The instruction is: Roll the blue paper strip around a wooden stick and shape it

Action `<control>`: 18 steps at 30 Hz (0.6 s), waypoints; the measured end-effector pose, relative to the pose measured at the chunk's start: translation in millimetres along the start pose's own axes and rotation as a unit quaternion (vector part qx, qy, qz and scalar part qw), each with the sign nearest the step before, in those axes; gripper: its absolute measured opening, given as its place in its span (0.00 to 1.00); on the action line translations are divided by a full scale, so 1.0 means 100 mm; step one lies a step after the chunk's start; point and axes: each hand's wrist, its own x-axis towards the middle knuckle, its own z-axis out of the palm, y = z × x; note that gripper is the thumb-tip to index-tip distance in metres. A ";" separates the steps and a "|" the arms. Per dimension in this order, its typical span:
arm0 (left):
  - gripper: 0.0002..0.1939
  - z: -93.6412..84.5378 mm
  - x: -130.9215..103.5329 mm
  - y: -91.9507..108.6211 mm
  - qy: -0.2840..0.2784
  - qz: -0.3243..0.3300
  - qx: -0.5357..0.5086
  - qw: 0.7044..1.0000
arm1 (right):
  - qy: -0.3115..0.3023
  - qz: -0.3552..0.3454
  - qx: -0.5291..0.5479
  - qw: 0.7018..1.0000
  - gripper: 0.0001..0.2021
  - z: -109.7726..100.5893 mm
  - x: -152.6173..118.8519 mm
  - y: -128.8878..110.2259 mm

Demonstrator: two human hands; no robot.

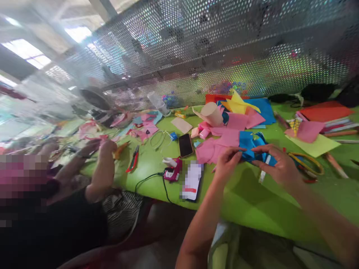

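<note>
- Blue piece [248,144]: between both hands, over the green counter [151,164], beside pink sheets [228,137].
- Left hand [227,161]: fingertips pinching the blue piece's left edge.
- Right hand [278,163]: thumb and fingers gripping its right side.

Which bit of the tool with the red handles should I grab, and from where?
Probably the red handles, coming from the near edge of the green table. The tool lies flat with its handles pointing roughly toward that edge, and its dark tip points away.
</note>
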 end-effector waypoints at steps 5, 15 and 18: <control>0.18 0.02 0.02 -0.05 0.033 0.014 0.039 0.999 | -0.082 -0.087 -0.025 0.993 0.01 -0.07 -0.02 -0.13; 0.13 0.05 0.00 -0.07 -0.043 0.045 0.103 0.993 | -0.062 0.143 0.053 0.986 0.12 -0.03 -0.03 -0.10; 0.21 0.06 0.00 -0.08 -0.049 0.018 0.071 0.996 | -0.081 0.157 0.040 0.983 0.14 0.00 -0.03 -0.08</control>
